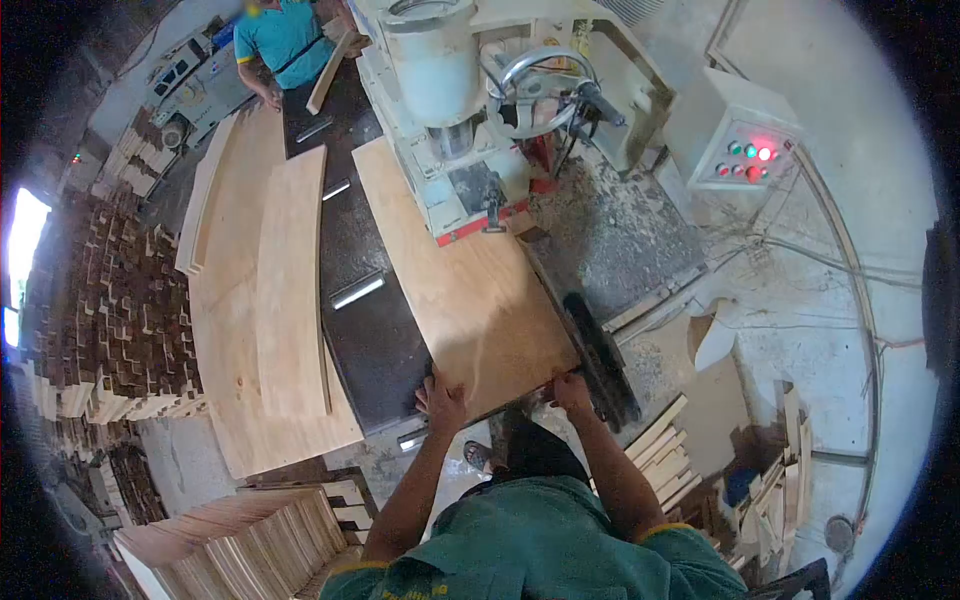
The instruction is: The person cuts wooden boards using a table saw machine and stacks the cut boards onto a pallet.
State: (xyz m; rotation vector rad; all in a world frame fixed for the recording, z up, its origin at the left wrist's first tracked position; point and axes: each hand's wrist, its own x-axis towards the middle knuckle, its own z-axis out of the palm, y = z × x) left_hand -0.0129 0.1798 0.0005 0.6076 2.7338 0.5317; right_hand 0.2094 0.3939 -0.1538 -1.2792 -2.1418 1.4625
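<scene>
A long light wooden board [470, 300] lies on the dark machine table [375, 335], its far part running beside and under the machine head [440, 120]. My left hand [441, 402] is at the board's near left corner, thumb against its edge and fingers spread over the table edge. My right hand [572, 392] grips the near right corner, fingers bent around the edge. A black roller or wheel [603, 360] stands just right of the board, close to my right hand.
Left of the table lie wide boards [230, 350] with a narrower board [290, 300] on top. A co-worker [285, 45] stands at the far end beside a wooden strip [330, 75]. Stacked wood [120, 290], a control box [745, 150] and offcuts [665, 455] surround the machine.
</scene>
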